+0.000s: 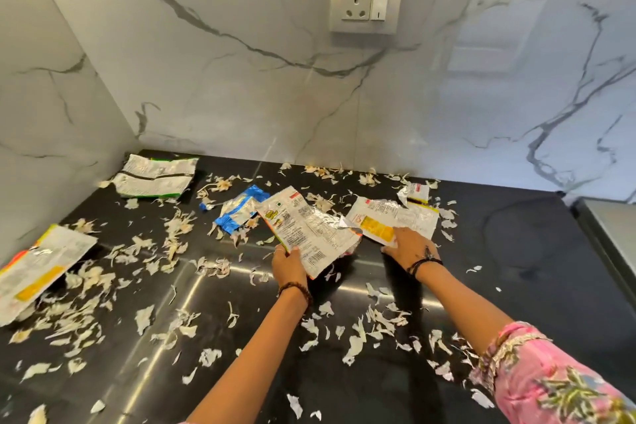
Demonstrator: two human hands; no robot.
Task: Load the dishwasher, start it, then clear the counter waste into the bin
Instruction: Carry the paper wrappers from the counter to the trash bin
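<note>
your left hand (pixel 288 263) grips a torn silver wrapper (pixel 306 231) by its near edge, thumb on top, lifting it off the black counter (pixel 516 251); its fingers are hidden beneath the foil; your right hand (pixel 409 246) lies on the corner of a yellow-patched wrapper (pixel 392 220) flat on the counter, and you cannot tell whether its fingers pinch or only press; a blue packet (pixel 237 212) sits just left of the lifted one; another wrapper (pixel 155 175) lies in the back corner; a fifth (pixel 38 265) runs off the left edge; pale peel scraps (pixel 172 237) litter the counter, their kind too small to tell; print on every pack is unreadable.
</note>
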